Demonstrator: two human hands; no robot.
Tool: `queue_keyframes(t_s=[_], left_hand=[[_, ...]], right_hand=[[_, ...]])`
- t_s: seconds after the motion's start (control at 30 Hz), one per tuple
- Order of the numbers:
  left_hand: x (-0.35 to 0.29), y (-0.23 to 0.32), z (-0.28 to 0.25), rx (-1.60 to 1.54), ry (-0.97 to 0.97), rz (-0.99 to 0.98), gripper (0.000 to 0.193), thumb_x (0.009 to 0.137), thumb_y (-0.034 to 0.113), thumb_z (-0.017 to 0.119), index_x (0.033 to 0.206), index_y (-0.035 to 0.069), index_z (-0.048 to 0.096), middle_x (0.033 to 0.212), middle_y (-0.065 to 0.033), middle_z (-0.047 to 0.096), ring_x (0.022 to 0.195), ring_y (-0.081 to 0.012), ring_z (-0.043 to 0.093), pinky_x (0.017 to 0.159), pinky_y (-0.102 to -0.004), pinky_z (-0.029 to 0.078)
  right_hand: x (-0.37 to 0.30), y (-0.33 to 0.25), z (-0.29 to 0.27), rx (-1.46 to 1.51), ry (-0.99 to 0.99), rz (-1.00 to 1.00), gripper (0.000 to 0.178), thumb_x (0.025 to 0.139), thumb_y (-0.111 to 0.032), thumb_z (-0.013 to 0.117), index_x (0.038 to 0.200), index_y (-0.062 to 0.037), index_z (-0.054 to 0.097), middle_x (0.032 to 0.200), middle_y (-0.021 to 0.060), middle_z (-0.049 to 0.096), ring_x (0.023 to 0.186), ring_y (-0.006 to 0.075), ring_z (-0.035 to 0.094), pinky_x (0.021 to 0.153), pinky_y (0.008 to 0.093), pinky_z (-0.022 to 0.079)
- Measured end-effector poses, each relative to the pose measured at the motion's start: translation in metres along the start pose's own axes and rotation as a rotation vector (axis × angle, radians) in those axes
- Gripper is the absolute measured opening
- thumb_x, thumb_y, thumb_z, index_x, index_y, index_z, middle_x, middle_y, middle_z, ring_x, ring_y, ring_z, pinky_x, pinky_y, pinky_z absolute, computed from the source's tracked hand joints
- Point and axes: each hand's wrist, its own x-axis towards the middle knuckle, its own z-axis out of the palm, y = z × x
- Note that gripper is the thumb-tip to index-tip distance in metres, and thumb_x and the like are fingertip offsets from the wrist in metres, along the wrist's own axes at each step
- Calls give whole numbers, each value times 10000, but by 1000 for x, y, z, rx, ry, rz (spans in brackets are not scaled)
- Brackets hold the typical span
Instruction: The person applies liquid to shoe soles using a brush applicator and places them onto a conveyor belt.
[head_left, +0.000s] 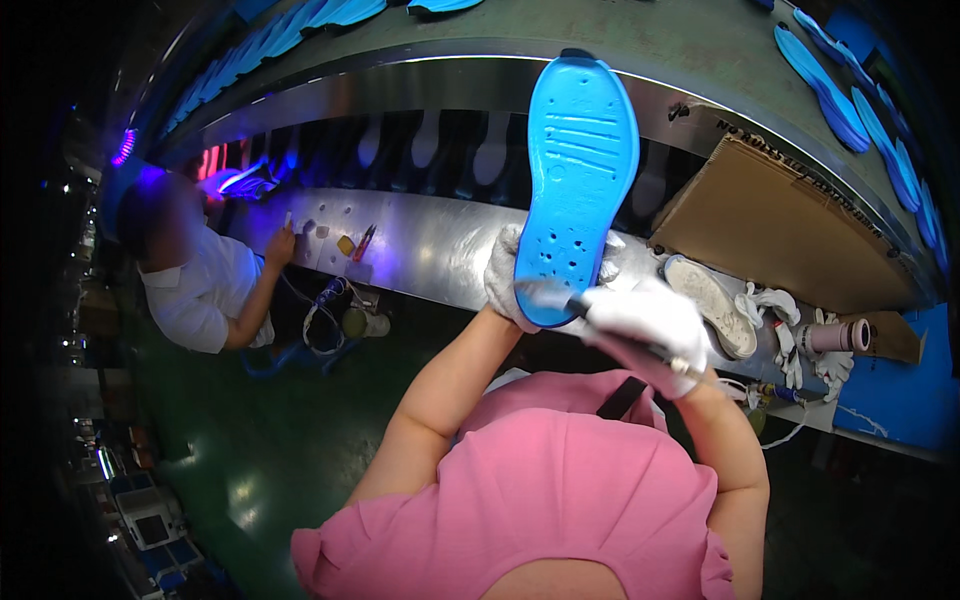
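Observation:
Upright in front of me is a bright blue shoe sole (582,190), with raised bars near its top and small holes toward its lower end. My left hand (502,275), in a pale glove, grips the sole from behind at its lower left edge. My right hand (650,320), also gloved and slightly blurred, is closed round a brush (545,293) with a dark collar. The bristles lie over the sole's lower end, and I cannot tell whether they press on it. Part of the handle shows below my right fingers.
A metal ledge (430,245) runs ahead, below a belt (660,30) carrying several blue soles. At right are a cardboard piece (790,215), a beige sole (715,305), loose gloves (785,350) and a pink spool (838,336). A co-worker (205,285) sits at left beside red-handled pliers (364,243).

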Motion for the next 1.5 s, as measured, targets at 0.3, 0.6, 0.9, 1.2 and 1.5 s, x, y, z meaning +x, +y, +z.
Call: queue_keyframes(t_s=[0.3, 0.6, 0.9, 1.2, 1.5], left_hand=[[5, 29, -14, 56, 90, -208, 860, 751, 325, 670, 1439, -122, 412, 1308, -382, 554, 1102, -526, 623, 926, -689, 485], [20, 62, -10, 383, 182, -313, 664, 614, 92, 602, 1214, -193, 603, 1234, -321, 642, 1073, -371, 670, 1033, -435, 509], [32, 69, 27, 923, 402, -375, 591, 648, 68, 643, 1195, -153, 656, 1225, -276, 674, 1019, -312, 696, 974, -371, 534], [39, 77, 12, 1165, 258, -356, 524, 830, 173, 679, 1275, -99, 635, 1229, -237, 681, 1056, -337, 685, 952, -404, 546], [38, 82, 18, 859, 232, -314, 561, 819, 213, 705, 1276, -103, 628, 1233, -250, 673, 1046, -351, 685, 878, -503, 574]], right_hand=[[-1, -5, -7, -105, -94, 66, 284, 738, 25, 786, 997, -78, 733, 973, 81, 744, 674, 235, 671, 643, 307, 538], [2, -11, 1, -397, -243, 7, 103, 812, -107, 625, 911, -97, 653, 793, 67, 643, 690, 213, 647, 597, 282, 500], [10, -32, -1, -480, -267, 36, 240, 736, 8, 798, 938, -107, 740, 964, 81, 746, 742, 237, 688, 666, 326, 552], [6, -30, -17, -460, -239, 45, 223, 704, -60, 812, 904, -113, 731, 837, 55, 724, 597, 224, 619, 569, 312, 498], [-17, -16, -32, -490, 0, 79, 179, 736, -34, 771, 899, -97, 733, 872, 71, 735, 658, 210, 659, 580, 307, 489]])
